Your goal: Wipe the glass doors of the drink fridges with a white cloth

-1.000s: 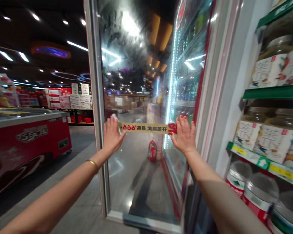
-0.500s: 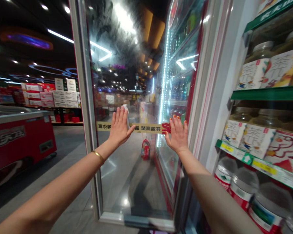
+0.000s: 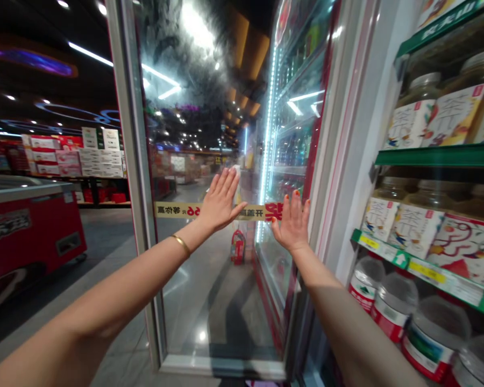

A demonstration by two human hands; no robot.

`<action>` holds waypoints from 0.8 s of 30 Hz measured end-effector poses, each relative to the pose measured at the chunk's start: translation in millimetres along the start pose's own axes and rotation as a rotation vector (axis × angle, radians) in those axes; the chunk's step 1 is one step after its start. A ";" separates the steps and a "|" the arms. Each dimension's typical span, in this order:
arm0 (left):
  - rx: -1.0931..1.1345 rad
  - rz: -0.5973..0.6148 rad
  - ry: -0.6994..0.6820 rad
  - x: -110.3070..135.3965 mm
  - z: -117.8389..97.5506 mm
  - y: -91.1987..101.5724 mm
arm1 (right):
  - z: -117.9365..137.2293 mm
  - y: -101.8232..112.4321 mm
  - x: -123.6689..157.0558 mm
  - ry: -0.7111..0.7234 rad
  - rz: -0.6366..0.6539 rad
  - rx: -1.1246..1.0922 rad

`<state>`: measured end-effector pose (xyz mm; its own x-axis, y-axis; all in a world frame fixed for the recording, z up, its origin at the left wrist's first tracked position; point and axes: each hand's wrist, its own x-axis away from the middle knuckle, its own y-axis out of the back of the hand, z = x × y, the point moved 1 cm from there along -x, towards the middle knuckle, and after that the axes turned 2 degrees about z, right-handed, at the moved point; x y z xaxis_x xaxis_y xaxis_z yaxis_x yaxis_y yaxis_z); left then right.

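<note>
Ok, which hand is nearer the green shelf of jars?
Right hand: it is at the glass door, left of the green shelf. The left hand is farther left along the same door.

Glass cooler door (image 3: 201, 301) in the way

- One left hand (image 3: 220, 201) and one right hand (image 3: 292, 223) were counted on the glass door (image 3: 193, 301).
- One red chest freezer (image 3: 32, 242) was counted left of the door.
- Four lidded plastic jars (image 3: 395, 306) were counted right of the door.
</note>
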<state>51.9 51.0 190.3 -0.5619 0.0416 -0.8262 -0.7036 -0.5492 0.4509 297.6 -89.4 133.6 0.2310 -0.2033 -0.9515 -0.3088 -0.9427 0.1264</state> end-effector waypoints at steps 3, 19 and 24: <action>0.051 0.092 -0.198 -2.4 -27.5 -6.1 | -1.2 -0.6 0.8 -0.022 -0.003 -0.005; 0.072 0.168 -0.476 -14.6 -70.9 -11.3 | -9.1 -1.7 9.5 -0.010 -0.033 -0.059; -0.007 0.076 -0.299 -43.0 -68.9 0.6 | -9.7 -0.1 10.7 0.001 -0.127 -0.051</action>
<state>105.6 -8.7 202.8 -0.7163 0.2437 -0.6539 -0.6527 -0.5656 0.5041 309.0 -94.1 126.1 0.2659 -0.0811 -0.9606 -0.2300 -0.9730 0.0185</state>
